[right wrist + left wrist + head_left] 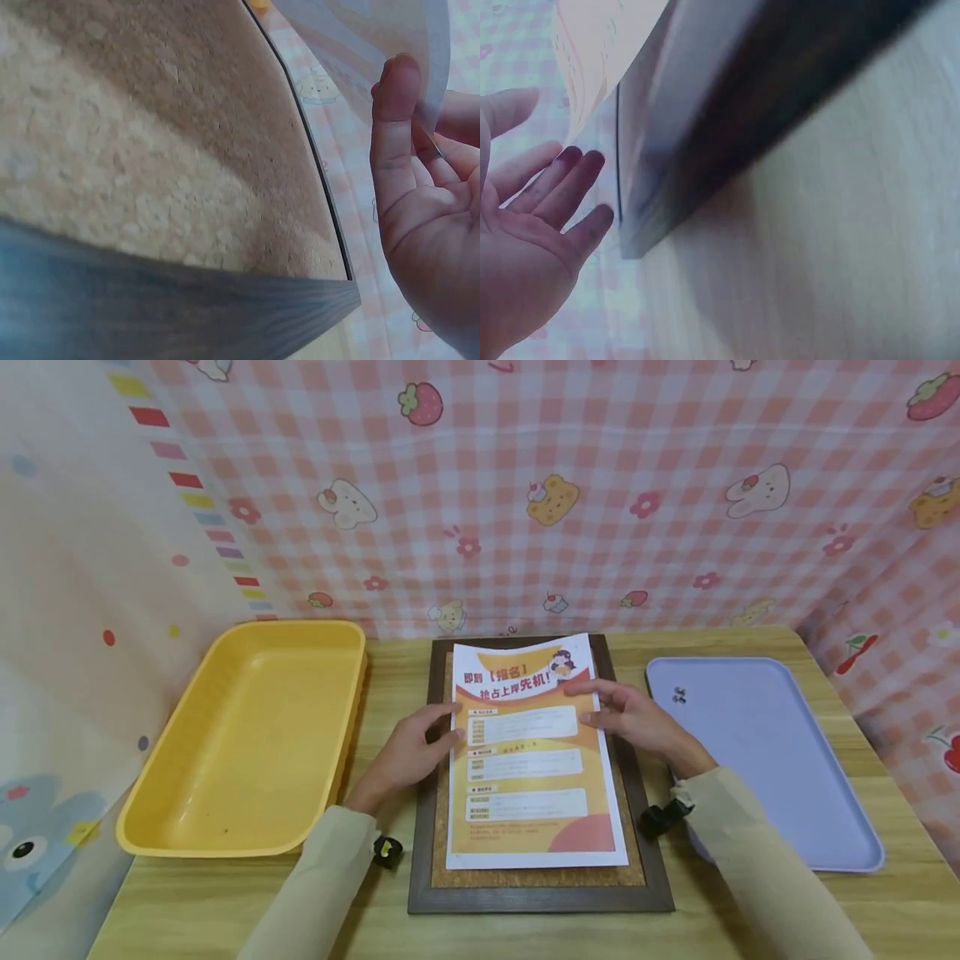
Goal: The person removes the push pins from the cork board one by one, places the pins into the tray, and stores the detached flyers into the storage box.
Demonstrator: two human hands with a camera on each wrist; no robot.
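A printed poster sheet (528, 777) in orange and white, held partly raised, lies over a framed cork board (555, 878). My right hand (633, 718) pinches its right edge near the top. In the right wrist view, the sheet (435, 60) passes between the fingers of my right hand (427, 187). My left hand (408, 747) touches the sheet's left edge with its fingertips. In the left wrist view the fingers of my left hand (540, 217) are fairly straight. Their tips meet the paper (607, 52), with the thumb apart from it.
A yellow tray (247, 735) stands to the left. On the right lies a lavender tray (757, 760) with a few small metallic pieces (679, 696) near its upper left corner. A patterned curtain (480, 527) hangs behind the wooden table (352, 910).
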